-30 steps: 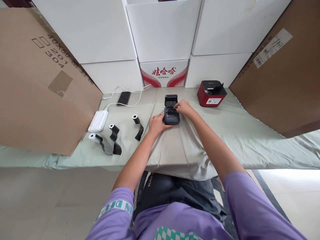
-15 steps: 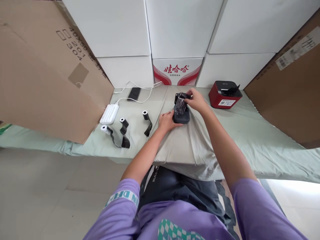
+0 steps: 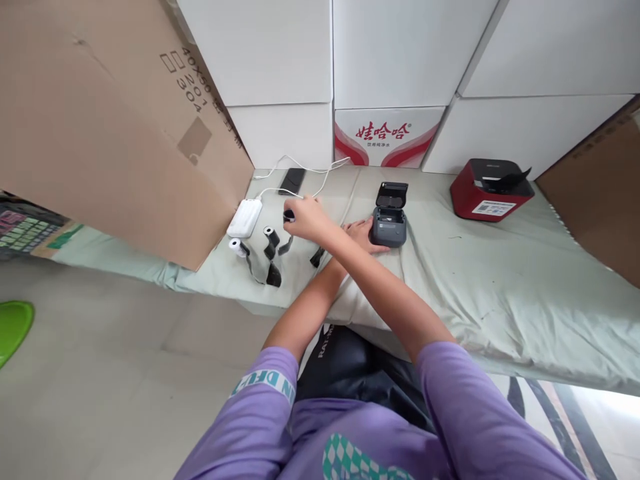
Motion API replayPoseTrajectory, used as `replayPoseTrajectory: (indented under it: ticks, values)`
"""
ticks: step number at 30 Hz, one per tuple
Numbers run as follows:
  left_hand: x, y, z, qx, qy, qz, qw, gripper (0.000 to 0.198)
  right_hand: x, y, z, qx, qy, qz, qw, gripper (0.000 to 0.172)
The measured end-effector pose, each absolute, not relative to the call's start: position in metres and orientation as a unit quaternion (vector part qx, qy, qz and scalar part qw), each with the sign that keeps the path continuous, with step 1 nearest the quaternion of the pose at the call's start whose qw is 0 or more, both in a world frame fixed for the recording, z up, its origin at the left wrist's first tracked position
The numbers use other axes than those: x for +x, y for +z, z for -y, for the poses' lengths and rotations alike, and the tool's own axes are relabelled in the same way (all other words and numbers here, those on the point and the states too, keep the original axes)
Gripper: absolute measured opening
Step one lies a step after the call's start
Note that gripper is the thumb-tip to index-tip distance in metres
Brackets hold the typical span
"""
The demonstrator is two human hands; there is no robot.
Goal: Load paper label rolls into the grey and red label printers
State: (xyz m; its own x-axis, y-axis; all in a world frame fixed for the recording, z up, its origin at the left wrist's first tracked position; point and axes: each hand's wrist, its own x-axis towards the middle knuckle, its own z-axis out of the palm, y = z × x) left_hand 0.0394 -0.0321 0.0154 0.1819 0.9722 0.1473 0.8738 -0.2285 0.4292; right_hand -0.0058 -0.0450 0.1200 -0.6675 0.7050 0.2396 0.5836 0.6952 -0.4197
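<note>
My right hand (image 3: pixel 306 217) reaches left across my left forearm, fingers pinched on a small black roll (image 3: pixel 289 215). A dark strip (image 3: pixel 285 247) hangs below the roll toward the cloth. My left hand (image 3: pixel 358 235), partly hidden by the right arm, cups the near-left corner of a small grey printer (image 3: pixel 387 230). The printer's lid (image 3: pixel 391 195) stands open. Two more rolls (image 3: pixel 234 245) (image 3: pixel 271 233) with dark strips lie on the pale green cloth (image 3: pixel 450 267), just left of the right hand. Another dark strip end (image 3: pixel 316 257) shows under my forearm.
A white power bank (image 3: pixel 245 218) with a cable and a black phone (image 3: pixel 292 180) lie at the back left. A red printer (image 3: pixel 490 189) sits at the back right. Brown cartons (image 3: pixel 100 120) flank the cloth, white boxes (image 3: pixel 400 53) stand behind, and a green object (image 3: pixel 13 327) lies on the floor.
My right hand has left the grey printer and swung left across my other arm, carrying a black roll. The printer's lid stays open. The camera has turned left.
</note>
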Motion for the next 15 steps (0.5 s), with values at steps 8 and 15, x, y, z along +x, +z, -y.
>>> replayPoseTrajectory:
  ticks: [8,15]
  values:
    - [0.037,0.01,0.033,0.759,0.217,-0.6,0.127,0.101,-0.034,0.092,0.046,-0.414,0.047,0.909,0.028,0.04]
    - [0.038,0.017,0.037,0.757,0.21,-0.603,0.136,0.101,-0.06,0.094,0.041,-0.278,0.096,0.954,0.053,0.04]
